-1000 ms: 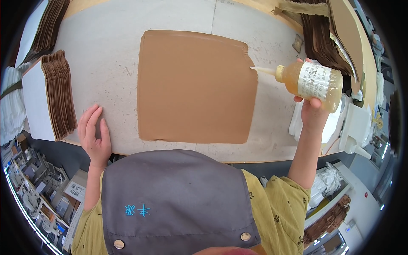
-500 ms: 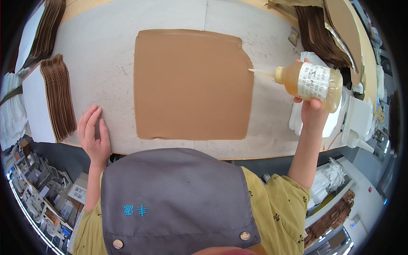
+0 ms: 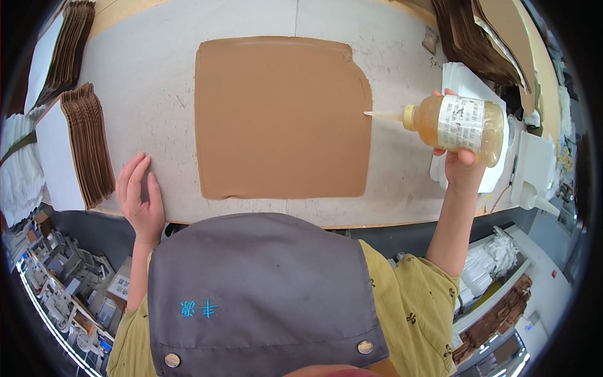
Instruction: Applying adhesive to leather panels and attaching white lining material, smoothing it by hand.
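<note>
A flat brown sheet (image 3: 282, 119), roughly square with an uneven upper right corner, lies on the grey tabletop (image 3: 151, 69). In my right hand (image 3: 463, 164) is a squeeze bottle (image 3: 461, 129) of amber liquid, tipped on its side. Its pale pointed nozzle aims left, with the tip at the sheet's right edge; whether it touches cannot be made out. My left hand (image 3: 141, 195) rests on the table's near left, fingers stretched out, holding nothing. Beside it stands a stack of folded brown pieces (image 3: 91, 147) with a white face.
White sheets (image 3: 471, 78) lie beneath and behind the bottle. Dark brown layered pieces (image 3: 471, 38) sit at the far right, near a small brown lump (image 3: 430, 39). A white nozzled container (image 3: 535, 173) is at the right edge. Another brown stack (image 3: 66, 47) stands far left.
The nozzle tip has shifted slightly nearer to me along the sheet's right edge. The whole view has shifted a little. My left hand stays in place.
</note>
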The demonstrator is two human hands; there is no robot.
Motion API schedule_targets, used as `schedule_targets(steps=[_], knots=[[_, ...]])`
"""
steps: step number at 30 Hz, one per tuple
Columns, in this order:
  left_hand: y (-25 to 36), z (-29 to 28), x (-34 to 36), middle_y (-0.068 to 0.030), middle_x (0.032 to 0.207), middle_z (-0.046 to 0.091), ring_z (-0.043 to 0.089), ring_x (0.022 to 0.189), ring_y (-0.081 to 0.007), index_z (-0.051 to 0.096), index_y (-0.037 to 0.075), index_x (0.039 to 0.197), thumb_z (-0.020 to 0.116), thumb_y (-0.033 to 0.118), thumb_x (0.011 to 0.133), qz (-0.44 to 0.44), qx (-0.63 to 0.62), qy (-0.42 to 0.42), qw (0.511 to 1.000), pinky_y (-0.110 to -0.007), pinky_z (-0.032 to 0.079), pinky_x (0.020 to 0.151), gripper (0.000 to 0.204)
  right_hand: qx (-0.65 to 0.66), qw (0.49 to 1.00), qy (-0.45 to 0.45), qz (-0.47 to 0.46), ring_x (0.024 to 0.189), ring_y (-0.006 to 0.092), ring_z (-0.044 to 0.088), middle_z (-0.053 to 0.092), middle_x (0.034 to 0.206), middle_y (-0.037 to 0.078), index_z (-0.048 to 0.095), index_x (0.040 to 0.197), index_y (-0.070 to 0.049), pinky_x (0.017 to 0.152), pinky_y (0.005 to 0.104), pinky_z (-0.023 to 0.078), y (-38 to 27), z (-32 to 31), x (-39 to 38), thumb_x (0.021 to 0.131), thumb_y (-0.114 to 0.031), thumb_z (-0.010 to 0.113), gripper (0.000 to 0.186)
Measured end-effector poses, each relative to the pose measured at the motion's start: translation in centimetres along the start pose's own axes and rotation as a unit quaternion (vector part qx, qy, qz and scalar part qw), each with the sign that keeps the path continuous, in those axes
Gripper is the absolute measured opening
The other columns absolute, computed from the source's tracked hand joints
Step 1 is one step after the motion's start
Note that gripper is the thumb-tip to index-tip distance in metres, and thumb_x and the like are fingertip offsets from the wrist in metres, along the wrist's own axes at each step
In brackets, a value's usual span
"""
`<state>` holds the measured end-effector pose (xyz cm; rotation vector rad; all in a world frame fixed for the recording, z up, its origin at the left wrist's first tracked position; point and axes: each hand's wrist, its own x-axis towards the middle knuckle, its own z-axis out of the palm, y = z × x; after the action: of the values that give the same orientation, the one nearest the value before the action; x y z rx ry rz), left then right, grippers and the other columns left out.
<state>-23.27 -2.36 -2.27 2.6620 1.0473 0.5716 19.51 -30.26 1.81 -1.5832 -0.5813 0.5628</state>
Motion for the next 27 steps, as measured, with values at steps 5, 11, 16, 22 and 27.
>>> schedule_targets(steps=[5,11,16,22,27], knots=[[0.0,0.1,0.2,-0.0111,0.126,0.068,0.061,0.117,-0.0279,0.069,0.002,0.118,0.063,-0.001,0.093,0.007,-0.009,0.004,1.0,-0.038,0.045,0.103,0.027,0.018,1.0,-0.003,0.006,0.118,0.0345,0.067,0.06,0.135,0.023,0.052,0.135,-0.006,0.06,0.0256,0.064,0.0,0.0,-0.9,0.053,-0.064,0.09,0.107],[0.1,0.0,0.2,-0.0112,0.125,0.068,0.062,0.116,-0.0278,0.07,0.002,0.118,0.062,-0.001,0.093,0.013,-0.009,0.008,1.0,-0.038,0.045,0.103,0.026,0.027,0.999,-0.018,0.023,0.12,0.0333,0.066,0.06,0.136,0.022,0.054,0.135,-0.007,0.058,0.0248,0.064,0.2,-0.9,-2.3,0.051,-0.064,0.09,0.108],[0.0,0.2,0.0,-0.0112,0.125,0.068,0.062,0.115,-0.0277,0.07,0.002,0.118,0.062,-0.001,0.093,0.021,-0.01,0.011,1.0,-0.038,0.045,0.102,0.026,0.036,0.998,-0.042,0.031,0.12,0.0341,0.065,0.061,0.134,0.021,0.052,0.137,-0.007,0.063,0.0277,0.066,0.2,-0.9,-3.8,0.05,-0.063,0.091,0.11],[0.1,0.3,0.1,-0.0113,0.124,0.068,0.062,0.115,-0.0276,0.07,0.002,0.118,0.062,-0.001,0.093,0.027,-0.01,0.012,1.0,-0.038,0.045,0.101,0.026,0.074,0.995,-0.068,0.012,0.125,0.0396,0.061,0.057,0.138,0.023,0.046,0.14,-0.007,0.088,0.0435,0.064,1.7,-1.9,-5.5,0.053,-0.06,0.092,0.112],[0.3,0.3,0.1,-0.0111,0.125,0.068,0.062,0.115,-0.0275,0.07,0.002,0.118,0.061,-0.001,0.094,0.026,-0.008,0.017,0.999,-0.038,0.046,0.101,0.026,0.095,0.991,-0.095,0.011,0.128,0.0405,0.058,0.055,0.142,0.023,0.045,0.141,-0.009,0.102,0.0513,0.056,2.3,-2.8,-6.9,0.052,-0.058,0.094,0.112]])
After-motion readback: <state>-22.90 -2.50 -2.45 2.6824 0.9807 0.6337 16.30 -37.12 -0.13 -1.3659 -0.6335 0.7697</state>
